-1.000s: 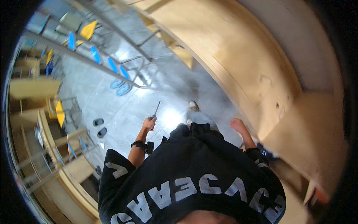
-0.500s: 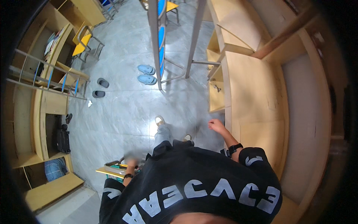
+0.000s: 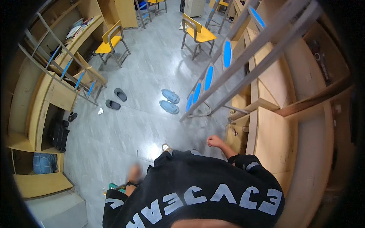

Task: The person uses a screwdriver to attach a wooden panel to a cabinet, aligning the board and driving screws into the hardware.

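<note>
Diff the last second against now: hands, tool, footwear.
The view swung: blue clogs sit lower and further right than half a second ago. The left hand clearly held a screwdriver a second ago; now it's blurred, a thin shaft beyond it, grip unclear. Unchanged: right hand curled, nothing visible in it; dark clogs and blue pair on the floor.

One left hand (image 3: pixel 134 174), one right hand (image 3: pixel 215 141), one dark suitcase (image 3: pixel 60 136), two dark slippers (image 3: pixel 113 104) and two blue slippers (image 3: pixel 169 107) show. Two yellow chairs (image 3: pixel 205 36) stand in full view (others only partly), and five blue ladder treads (image 3: pixel 208 78) climb at the right.
</note>
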`<action>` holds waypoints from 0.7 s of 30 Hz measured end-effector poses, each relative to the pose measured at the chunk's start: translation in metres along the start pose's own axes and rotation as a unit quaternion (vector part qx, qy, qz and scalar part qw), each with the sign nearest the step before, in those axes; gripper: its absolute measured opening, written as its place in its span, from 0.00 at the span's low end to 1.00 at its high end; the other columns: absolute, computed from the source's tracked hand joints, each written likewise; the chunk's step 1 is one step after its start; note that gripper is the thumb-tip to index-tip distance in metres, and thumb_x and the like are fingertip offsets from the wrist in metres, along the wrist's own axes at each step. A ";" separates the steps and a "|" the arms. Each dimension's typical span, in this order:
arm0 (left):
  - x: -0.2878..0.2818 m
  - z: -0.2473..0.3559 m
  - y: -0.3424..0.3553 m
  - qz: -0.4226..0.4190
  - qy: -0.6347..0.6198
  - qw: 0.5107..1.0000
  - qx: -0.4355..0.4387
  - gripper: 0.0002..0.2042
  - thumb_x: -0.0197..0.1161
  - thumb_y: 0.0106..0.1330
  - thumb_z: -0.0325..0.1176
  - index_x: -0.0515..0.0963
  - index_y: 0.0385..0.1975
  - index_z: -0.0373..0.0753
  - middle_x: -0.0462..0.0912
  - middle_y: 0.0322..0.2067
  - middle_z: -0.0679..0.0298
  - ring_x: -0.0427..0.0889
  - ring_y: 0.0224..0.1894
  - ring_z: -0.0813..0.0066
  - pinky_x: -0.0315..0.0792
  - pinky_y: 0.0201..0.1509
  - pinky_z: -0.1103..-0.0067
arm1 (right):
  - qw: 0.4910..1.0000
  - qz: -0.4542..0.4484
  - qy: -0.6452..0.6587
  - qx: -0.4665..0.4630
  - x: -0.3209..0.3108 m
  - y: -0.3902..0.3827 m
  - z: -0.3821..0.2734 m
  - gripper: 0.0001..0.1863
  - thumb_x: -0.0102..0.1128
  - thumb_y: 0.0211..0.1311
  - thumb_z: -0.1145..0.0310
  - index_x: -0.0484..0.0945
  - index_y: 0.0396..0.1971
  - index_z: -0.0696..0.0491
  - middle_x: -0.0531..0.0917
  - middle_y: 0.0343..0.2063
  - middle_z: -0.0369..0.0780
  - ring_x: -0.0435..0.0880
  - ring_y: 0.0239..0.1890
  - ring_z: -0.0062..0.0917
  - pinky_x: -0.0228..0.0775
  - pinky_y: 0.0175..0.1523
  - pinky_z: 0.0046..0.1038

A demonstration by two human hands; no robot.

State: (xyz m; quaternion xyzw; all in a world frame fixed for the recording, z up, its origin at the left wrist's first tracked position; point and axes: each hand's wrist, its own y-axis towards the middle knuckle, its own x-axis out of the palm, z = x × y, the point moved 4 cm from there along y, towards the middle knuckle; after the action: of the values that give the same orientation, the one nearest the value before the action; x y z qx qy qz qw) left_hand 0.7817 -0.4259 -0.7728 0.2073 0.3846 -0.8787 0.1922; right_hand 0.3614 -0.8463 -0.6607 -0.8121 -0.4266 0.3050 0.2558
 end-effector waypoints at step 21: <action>-0.297 0.309 0.348 0.052 -0.179 0.982 -0.009 0.11 0.54 0.59 0.39 0.70 0.28 0.36 0.70 0.16 0.63 0.71 0.13 0.73 0.67 0.15 0.76 | 0.994 -0.089 -0.066 -0.009 -0.014 0.366 -0.215 0.11 0.50 0.54 0.69 0.76 0.31 0.60 0.81 0.23 0.42 0.80 0.23 0.25 0.73 0.28 0.25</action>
State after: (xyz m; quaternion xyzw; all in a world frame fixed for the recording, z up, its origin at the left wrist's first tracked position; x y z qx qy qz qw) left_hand 1.1375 -0.8260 -0.6369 0.0647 0.3403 -0.8872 0.3047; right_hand 0.7049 -1.0762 -0.7572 -0.7512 -0.5161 0.3298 0.2462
